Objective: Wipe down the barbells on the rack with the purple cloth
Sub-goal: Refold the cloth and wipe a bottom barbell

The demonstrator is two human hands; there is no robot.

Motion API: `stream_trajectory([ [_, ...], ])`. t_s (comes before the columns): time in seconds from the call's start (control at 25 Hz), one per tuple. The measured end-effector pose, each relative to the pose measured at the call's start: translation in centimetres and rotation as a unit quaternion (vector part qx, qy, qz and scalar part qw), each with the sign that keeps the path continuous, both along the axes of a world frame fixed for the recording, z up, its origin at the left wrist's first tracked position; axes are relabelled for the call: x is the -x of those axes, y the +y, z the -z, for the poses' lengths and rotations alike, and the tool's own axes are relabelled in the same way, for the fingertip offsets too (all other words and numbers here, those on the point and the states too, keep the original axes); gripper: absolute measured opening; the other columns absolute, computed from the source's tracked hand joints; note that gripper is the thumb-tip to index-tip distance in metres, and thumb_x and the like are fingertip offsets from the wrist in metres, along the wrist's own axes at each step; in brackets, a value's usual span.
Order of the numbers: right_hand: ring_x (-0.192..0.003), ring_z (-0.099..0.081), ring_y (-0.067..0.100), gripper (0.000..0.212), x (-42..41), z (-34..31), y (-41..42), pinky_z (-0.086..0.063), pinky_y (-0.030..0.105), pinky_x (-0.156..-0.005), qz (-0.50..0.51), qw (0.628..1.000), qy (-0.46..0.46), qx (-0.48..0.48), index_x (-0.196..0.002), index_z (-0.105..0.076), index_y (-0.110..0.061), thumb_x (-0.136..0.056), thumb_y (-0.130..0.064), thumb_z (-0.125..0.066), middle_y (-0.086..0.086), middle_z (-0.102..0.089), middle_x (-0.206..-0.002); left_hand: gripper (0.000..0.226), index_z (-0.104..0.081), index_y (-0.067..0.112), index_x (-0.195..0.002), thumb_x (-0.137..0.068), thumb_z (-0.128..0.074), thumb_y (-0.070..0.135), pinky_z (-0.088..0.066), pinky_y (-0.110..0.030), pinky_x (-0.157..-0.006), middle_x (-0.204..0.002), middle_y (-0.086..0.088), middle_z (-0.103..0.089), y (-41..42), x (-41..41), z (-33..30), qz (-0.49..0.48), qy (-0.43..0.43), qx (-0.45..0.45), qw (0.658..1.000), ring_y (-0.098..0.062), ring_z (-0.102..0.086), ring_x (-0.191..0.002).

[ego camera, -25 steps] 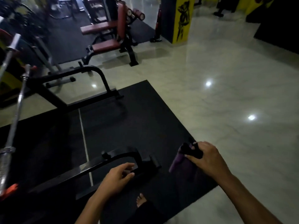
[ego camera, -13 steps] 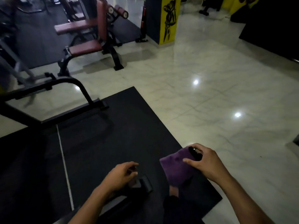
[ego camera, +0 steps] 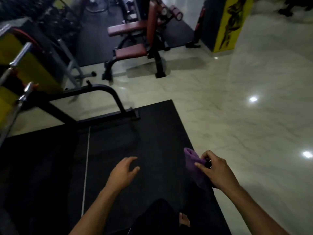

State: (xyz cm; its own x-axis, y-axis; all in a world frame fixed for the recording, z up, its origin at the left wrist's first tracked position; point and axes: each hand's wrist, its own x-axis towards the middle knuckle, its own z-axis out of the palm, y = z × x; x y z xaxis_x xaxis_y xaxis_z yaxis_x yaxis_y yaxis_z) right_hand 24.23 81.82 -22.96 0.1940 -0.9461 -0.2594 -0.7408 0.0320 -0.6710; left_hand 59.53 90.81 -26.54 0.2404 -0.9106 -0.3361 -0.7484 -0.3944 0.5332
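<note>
My right hand (ego camera: 215,170) grips the purple cloth (ego camera: 194,165) together with a small dark object, low on the right over the black mat. My left hand (ego camera: 123,172) hovers over the mat with relaxed fingers and holds nothing. Silver barbells (ego camera: 12,106) slant along the far left edge on the black rack (ego camera: 94,92), well away from both hands. Their lower ends run out of view.
A black rubber mat (ego camera: 152,129) covers the floor under me, with glossy marble tiles (ego camera: 245,116) to the right. A maroon padded bench machine (ego camera: 135,50) stands at the back, a yellow pillar (ego camera: 228,22) beyond it. My bare foot (ego camera: 184,219) shows at the bottom.
My left hand has come off the black rack foot, which is now out of view. The view swung back left, bringing the barbells in. The cloth stays in my right hand.
</note>
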Motion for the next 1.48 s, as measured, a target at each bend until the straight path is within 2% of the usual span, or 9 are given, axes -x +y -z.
stream_trajectory([
  [0.2,-0.073,-0.062,0.004,0.026,-8.2,1.7,-7.1,-0.051,0.028,-0.062,-0.094,0.995,0.015,-0.013,-0.080,-0.054,-0.031,-0.082,-0.032,-0.080,-0.012,-0.066,-0.079,0.045,-0.053,0.029,-0.137,-0.094,-0.065,0.037,-0.043,-0.024,-0.091,-0.130,0.009,-0.053,-0.5,-5.1,3.3,-0.150,0.048,-0.012,0.987,-0.008,-0.052,-0.114],
  [0.4,-0.070,-0.063,0.004,0.026,-18.7,4.6,-14.9,-0.057,0.036,-0.065,-0.200,0.976,0.063,-0.054,-0.082,-0.055,-0.032,-0.081,-0.034,-0.081,-0.010,-0.067,-0.078,0.045,-0.056,0.029,-0.135,-0.092,-0.068,0.036,-0.044,-0.028,-0.100,-0.132,0.007,-0.056,-1.7,-10.9,8.4,-0.243,0.089,-0.033,0.965,-0.012,-0.053,-0.123],
  [0.56,-0.071,-0.062,0.001,0.023,-28.7,4.0,-19.8,-0.049,0.021,-0.058,-0.300,0.947,0.091,-0.074,-0.085,-0.056,-0.032,-0.085,-0.030,-0.079,-0.011,-0.066,-0.080,0.046,-0.053,0.029,-0.137,-0.093,-0.067,0.035,-0.041,-0.023,-0.097,-0.129,0.010,-0.054,-2.7,-16.9,9.0,-0.288,0.101,-0.063,0.950,-0.010,-0.052,-0.123],
  [0.8,-0.073,-0.062,0.001,0.023,-44.2,1.4,-26.0,-0.050,0.024,-0.059,-0.408,0.911,0.041,-0.041,-0.090,-0.056,-0.036,-0.086,-0.029,-0.077,-0.011,-0.066,-0.084,0.052,-0.051,0.029,-0.138,-0.090,-0.071,0.035,-0.042,-0.029,-0.106,-0.134,0.006,-0.054,-5.8,-29.1,8.2,-0.318,0.076,-0.061,0.943,-0.013,-0.053,-0.127],
  [1.0,-0.081,-0.062,-0.005,0.025,-55.1,1.1,-30.3,-0.053,0.021,-0.067,-0.468,0.883,0.001,-0.016,-0.097,-0.053,-0.041,-0.090,-0.027,-0.073,-0.020,-0.064,-0.092,0.057,-0.050,0.025,-0.142,-0.090,-0.073,0.029,-0.036,-0.016,-0.103,-0.134,0.004,-0.053,-10.2,-37.5,7.0,-0.358,0.072,0.003,0.931,-0.011,-0.052,-0.125],
  [1.16,-0.084,-0.062,-0.002,0.020,-63.8,1.9,-34.3,-0.054,0.024,-0.068,-0.517,0.853,-0.061,-0.009,-0.100,-0.049,-0.038,-0.097,-0.026,-0.064,-0.019,-0.064,-0.095,0.069,-0.041,0.041,-0.142,-0.084,-0.077,0.031,-0.044,-0.028,-0.108,-0.137,0.009,-0.051,-13.9,-43.8,7.1,-0.378,0.085,0.052,0.921,-0.002,-0.053,-0.123],
  [1.28,-0.081,-0.063,0.003,0.016,-70.7,1.8,-37.6,-0.054,0.027,-0.067,-0.547,0.833,-0.083,-0.015,-0.096,-0.050,-0.034,-0.097,-0.025,-0.064,-0.017,-0.063,-0.093,0.075,-0.029,0.061,-0.135,-0.082,-0.076,0.036,-0.044,-0.022,-0.106,-0.141,0.024,-0.043,-18.3,-49.2,5.2,-0.369,0.090,0.068,0.923,0.006,-0.049,-0.126],
  [1.36,-0.084,-0.064,0.001,0.017,-75.2,1.5,-39.3,-0.054,0.022,-0.069,-0.572,0.815,-0.092,-0.022,-0.097,-0.052,-0.037,-0.095,-0.028,-0.066,-0.020,-0.064,-0.095,0.072,-0.030,0.062,-0.131,-0.082,-0.075,0.036,-0.042,-0.019,-0.107,-0.139,0.031,-0.039,-21.4,-53.1,3.1,-0.349,0.086,0.086,0.929,0.009,-0.045,-0.128],
  [1.48,-0.098,-0.063,-0.005,0.018,-81.7,0.4,-41.8,-0.057,0.025,-0.079,-0.609,0.785,-0.109,-0.038,-0.105,-0.056,-0.046,-0.096,-0.034,-0.066,-0.024,-0.065,-0.107,0.061,-0.039,0.054,-0.129,-0.083,-0.074,0.036,-0.044,-0.024,-0.106,-0.139,0.026,-0.042,-25.3,-58.6,0.7,-0.333,0.087,0.117,0.931,0.006,-0.043,-0.131],
])
